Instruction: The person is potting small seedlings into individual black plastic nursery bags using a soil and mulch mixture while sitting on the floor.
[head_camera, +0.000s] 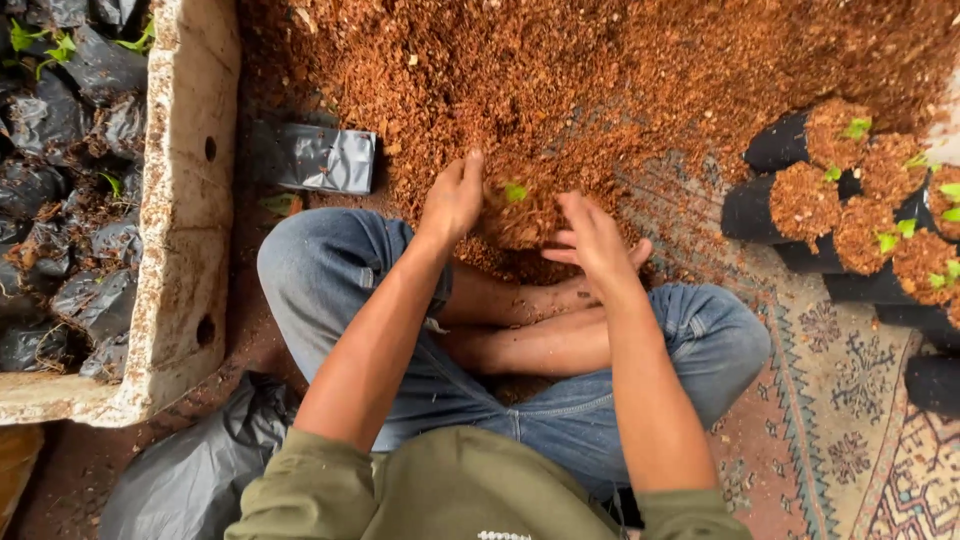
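Left hand: my left hand (455, 195) cups the left side of the filled seedling bag (515, 210), fingers pressed together against it.
Right hand: my right hand (590, 240) rests on its right side, fingers loosely spread.
Seedling bag: between my hands, at the edge of the coco peat pile (600, 70), just past my crossed legs.
Sprout: a small green seedling (515, 191) stands on top.
Nearby: planted black bags (850, 200) lie at right; a flat empty bag (315, 158) lies at left.

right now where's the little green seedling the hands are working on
In the head view the seedling sits in a clump of brown soil between the left hand and right hand, at the near edge of the soil pile.
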